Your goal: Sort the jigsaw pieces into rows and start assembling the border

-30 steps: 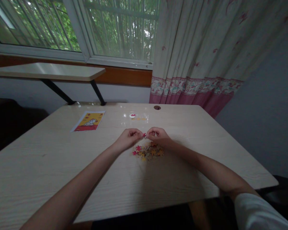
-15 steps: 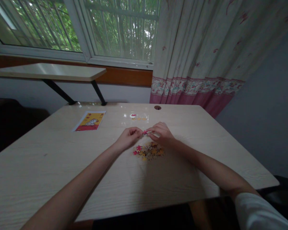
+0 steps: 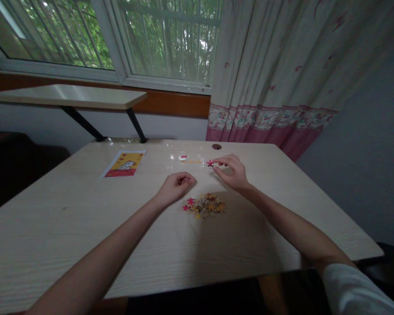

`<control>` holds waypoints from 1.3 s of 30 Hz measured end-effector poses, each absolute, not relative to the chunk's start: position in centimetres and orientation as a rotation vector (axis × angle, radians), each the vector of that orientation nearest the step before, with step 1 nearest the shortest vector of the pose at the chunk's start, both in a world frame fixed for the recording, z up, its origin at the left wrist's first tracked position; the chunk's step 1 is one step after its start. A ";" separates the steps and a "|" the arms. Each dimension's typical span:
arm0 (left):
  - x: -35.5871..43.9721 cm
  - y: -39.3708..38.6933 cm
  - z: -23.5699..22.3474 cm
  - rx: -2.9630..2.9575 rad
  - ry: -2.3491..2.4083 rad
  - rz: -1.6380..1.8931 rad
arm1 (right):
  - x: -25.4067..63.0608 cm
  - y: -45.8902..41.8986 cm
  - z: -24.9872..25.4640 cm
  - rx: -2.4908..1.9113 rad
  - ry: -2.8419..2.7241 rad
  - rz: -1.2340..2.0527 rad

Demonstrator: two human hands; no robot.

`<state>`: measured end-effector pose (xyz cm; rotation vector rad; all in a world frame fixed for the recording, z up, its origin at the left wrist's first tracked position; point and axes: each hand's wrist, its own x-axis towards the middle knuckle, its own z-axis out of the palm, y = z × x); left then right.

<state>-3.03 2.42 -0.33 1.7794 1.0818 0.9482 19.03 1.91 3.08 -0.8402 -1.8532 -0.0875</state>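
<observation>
My right hand [image 3: 232, 171] pinches a red and dark jigsaw puzzle piece [image 3: 210, 163] between thumb and fingers, at or just above the far part of the table. Curled closed, my left hand [image 3: 176, 187] rests on the table to the left, with nothing visible in its fingers. Between my forearms lies a loose pile of puzzle pieces [image 3: 206, 206], yellow, red and pale. Beyond my left hand a short row of yellow pieces [image 3: 192, 162] lies beside a red piece [image 3: 183, 156].
A printed picture [image 3: 126, 164] of a white animal on yellow and red lies at the table's left. Behind it, a raised shelf [image 3: 85, 98] stands on black legs. A round cable hole [image 3: 216, 147] is near the back edge, by the curtain [image 3: 269, 118].
Both hands were together at the red piece. My right hand has carried it away to the right and farther back, while my left hand has stayed in place, closed.
</observation>
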 end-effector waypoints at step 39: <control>-2.3 1.6 1.0 1.299 0.866 0.874 | 18.7 1.7 1.6 -0.861 -2.172 -0.147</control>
